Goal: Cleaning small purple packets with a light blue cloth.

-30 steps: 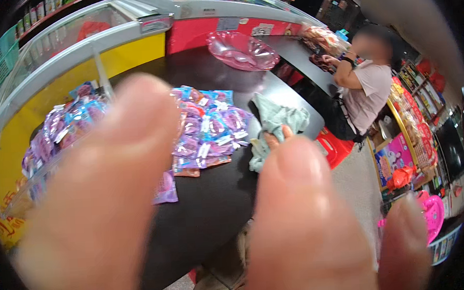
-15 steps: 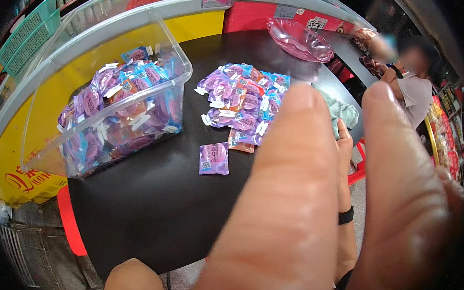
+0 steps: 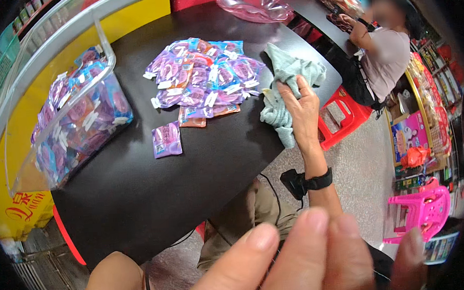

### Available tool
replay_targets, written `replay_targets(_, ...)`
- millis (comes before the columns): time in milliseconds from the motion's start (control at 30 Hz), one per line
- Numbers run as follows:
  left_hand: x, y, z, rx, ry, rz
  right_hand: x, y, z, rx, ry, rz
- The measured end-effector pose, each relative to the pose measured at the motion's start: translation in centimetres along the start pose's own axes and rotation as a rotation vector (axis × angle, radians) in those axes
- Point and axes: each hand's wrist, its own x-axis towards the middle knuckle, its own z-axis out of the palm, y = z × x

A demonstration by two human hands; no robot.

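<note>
My right hand (image 3: 303, 108) grips a crumpled pale green cloth (image 3: 294, 69) lying at the right edge of the black table, with thumb and fingers on the fabric. A black strap with a small device circles that wrist. Large fingers (image 3: 303, 260), apart and holding nothing, rise from the bottom edge close to the camera; they appear to be my left hand. To the left of the cloth lies a heap of small purple, blue and orange snack packets (image 3: 201, 75). A single purple packet (image 3: 167, 140) lies in front of the heap.
A clear plastic bin (image 3: 111, 56) full of similar packets stands at the table's left. A pink transparent bowl (image 3: 255, 5) is at the far edge. Right of the black table (image 3: 212, 173) are a red stool (image 3: 342, 117), a seated person (image 3: 386, 56) and a pink chair (image 3: 422, 210).
The view has swung right and down. The large fingers have dropped toward the bottom edge, uncovering my right hand and the cloth, which were partly hidden behind them.
</note>
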Motion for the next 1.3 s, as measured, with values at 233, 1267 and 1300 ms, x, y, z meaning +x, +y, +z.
replay_targets(233, -1.7, -0.4, -1.9, -0.049, -0.069, 0.019, 0.0, -0.2, -0.8, -0.056, 0.021, -0.033)
replay_targets(1267, -13.2, 0.1, -9.2, 0.061, -0.069, -0.459, -0.2, 0.0, -0.8, 0.022, -0.019, -0.032)
replay_targets(1300, -13.7, 0.4, -9.5, 0.064, -0.059, -0.471, 0.0, 0.5, -0.9, 0.042, -0.005, -0.061)
